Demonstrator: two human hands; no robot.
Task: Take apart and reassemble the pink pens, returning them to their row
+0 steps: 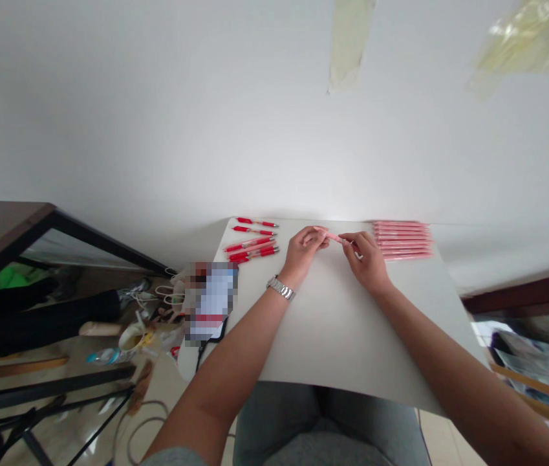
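Between my two hands, over the far part of the white table (322,323), is a pink pen (333,237). My left hand (307,244), with a metal watch at the wrist, pinches its left end. The fingers of my right hand (365,259) close on its right end, where the tip looks greyish and small. Close beyond my right hand lies a neat row of pink pens (403,239), side by side. Several red pens (255,243) lie loosely to the left of my left hand, a pink one among them.
A phone (213,301), blurred out, lies at the table's left edge with a cable. The white wall (274,129) rises directly behind the table. On the floor at left are a bottle (109,356), a cup (133,336) and black metal legs.
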